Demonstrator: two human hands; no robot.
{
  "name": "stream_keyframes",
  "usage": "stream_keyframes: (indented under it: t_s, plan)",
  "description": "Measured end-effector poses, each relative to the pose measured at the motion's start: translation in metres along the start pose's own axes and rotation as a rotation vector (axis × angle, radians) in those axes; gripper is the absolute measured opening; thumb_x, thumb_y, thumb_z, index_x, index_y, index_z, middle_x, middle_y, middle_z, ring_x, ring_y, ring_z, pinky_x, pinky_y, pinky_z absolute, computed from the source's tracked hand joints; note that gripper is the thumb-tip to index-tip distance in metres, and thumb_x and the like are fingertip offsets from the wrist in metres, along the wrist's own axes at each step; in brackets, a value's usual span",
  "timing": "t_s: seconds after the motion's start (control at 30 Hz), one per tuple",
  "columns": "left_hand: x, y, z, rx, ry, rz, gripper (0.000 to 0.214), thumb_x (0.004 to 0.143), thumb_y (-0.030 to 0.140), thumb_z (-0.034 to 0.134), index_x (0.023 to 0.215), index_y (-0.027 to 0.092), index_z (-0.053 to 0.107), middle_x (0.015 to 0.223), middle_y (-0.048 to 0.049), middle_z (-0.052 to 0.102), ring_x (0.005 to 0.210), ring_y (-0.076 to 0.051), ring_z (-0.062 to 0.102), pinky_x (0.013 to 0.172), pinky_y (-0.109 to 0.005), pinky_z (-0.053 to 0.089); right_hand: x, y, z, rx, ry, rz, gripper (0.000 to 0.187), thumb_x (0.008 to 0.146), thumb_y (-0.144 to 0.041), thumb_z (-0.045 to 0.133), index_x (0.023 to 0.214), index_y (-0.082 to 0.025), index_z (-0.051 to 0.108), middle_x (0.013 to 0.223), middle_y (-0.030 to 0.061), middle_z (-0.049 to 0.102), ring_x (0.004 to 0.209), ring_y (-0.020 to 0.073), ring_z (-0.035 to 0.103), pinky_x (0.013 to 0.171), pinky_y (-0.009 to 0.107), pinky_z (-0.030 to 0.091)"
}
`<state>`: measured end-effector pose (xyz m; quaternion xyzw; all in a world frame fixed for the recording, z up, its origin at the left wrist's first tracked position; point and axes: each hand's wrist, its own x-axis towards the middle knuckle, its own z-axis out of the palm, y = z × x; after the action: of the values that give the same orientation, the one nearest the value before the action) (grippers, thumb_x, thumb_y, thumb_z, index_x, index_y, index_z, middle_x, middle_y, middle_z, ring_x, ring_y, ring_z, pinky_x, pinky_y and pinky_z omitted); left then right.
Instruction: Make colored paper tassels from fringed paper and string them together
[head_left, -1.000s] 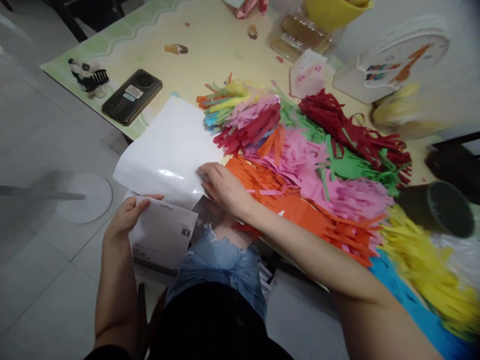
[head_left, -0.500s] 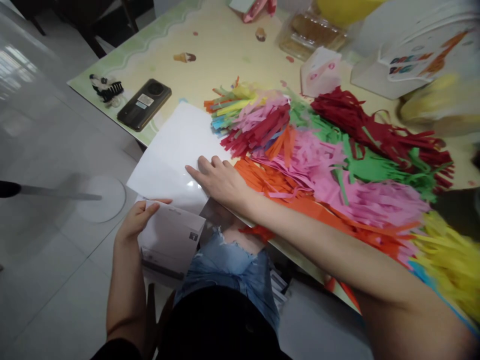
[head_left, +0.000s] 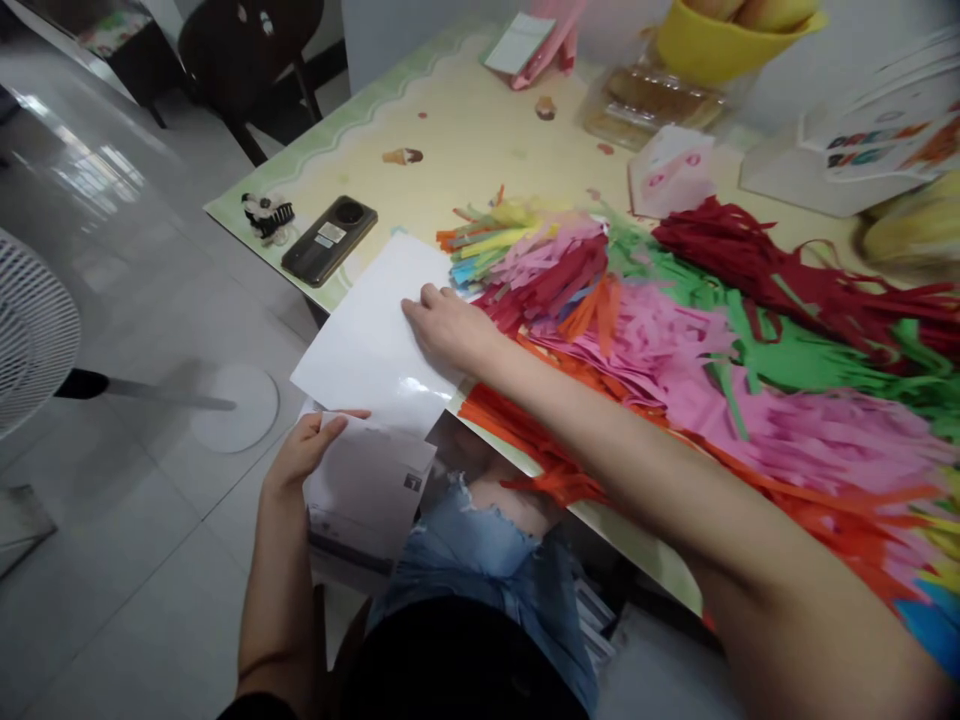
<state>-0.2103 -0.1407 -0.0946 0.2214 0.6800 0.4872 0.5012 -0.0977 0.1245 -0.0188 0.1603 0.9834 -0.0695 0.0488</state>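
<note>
A glossy white sheet (head_left: 367, 340) lies on the table's near left corner, reaching over its edge. Below it hangs a matte white paper (head_left: 375, 480) with a small dark square mark; I cannot tell whether the two are joined. My left hand (head_left: 306, 450) pinches the matte paper's upper left corner, thumb on top. On the glossy sheet's right side rests my right hand (head_left: 456, 328), fingers bent and drawn together; what they hold, if anything, is hidden. Just beyond it lies a multicoloured bundle of paper strips (head_left: 532, 255).
Fringed papers in pink (head_left: 667, 340), green (head_left: 802, 340), dark red (head_left: 810, 265) and orange (head_left: 510, 415) cover the table's right side. A phone (head_left: 330, 240) and a hair claw (head_left: 268, 218) lie at the left edge. A fan (head_left: 34, 330) stands on the floor at left.
The view has shifted, so the table sits lower and further right, and the fan's head appears. My right hand's outstretched fingers have bent in. My left hand keeps its pinch.
</note>
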Motion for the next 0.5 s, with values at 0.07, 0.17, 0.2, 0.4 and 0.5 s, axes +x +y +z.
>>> stream_keyframes:
  t_s: [0.07,0.17,0.2,0.4,0.5]
  plan:
    - [-0.001,0.001,-0.002,0.003,0.018,-0.01,0.072,0.076,0.071,0.072,0.113,0.009,0.079,0.084,-0.0124,0.077,0.069,-0.02,0.066,0.065,-0.027,0.049,-0.011,0.019,0.005,0.12,0.069,-0.003,0.037,0.096,-0.016,0.046,0.128,-0.009,0.063,0.124,0.0212,0.063,0.113,0.0312,0.061,0.096,0.041,0.05]
    - [0.0,-0.001,-0.009,0.018,0.056,-0.016,0.071,0.073,0.071,0.073,0.105,0.008,0.08,0.083,-0.013,0.077,0.071,-0.021,0.066,0.064,-0.027,0.05,-0.043,0.04,0.019,0.332,0.176,0.024,0.045,0.091,-0.012,0.051,0.136,-0.011,0.057,0.126,0.0173,0.064,0.107,0.0247,0.066,0.097,0.038,0.053]
    - [0.001,-0.002,-0.012,0.03,0.063,-0.019,0.07,0.073,0.071,0.072,0.104,0.008,0.08,0.083,-0.0131,0.077,0.072,-0.022,0.067,0.064,-0.027,0.05,-0.053,0.043,0.024,0.38,0.211,0.024,0.047,0.091,-0.011,0.051,0.138,-0.011,0.054,0.127,0.0168,0.064,0.106,0.0233,0.067,0.097,0.038,0.054]
    - [0.009,-0.003,-0.016,0.055,0.055,-0.066,0.061,0.076,0.063,0.071,0.104,0.01,0.08,0.075,-0.011,0.075,0.066,-0.023,0.065,0.055,-0.028,0.049,-0.076,0.027,0.042,0.481,0.296,-0.035,0.047,0.091,-0.01,0.048,0.137,-0.014,0.048,0.136,0.0166,0.059,0.121,0.0228,0.062,0.104,0.04,0.053]
    - [0.01,-0.001,-0.014,0.025,0.066,-0.075,0.055,0.075,0.061,0.071,0.098,0.012,0.081,0.068,-0.0101,0.073,0.063,-0.023,0.063,0.052,-0.028,0.048,-0.07,0.017,0.041,0.47,0.264,0.014,0.05,0.088,-0.008,0.047,0.137,-0.016,0.048,0.139,0.016,0.055,0.121,0.023,0.061,0.103,0.04,0.053]
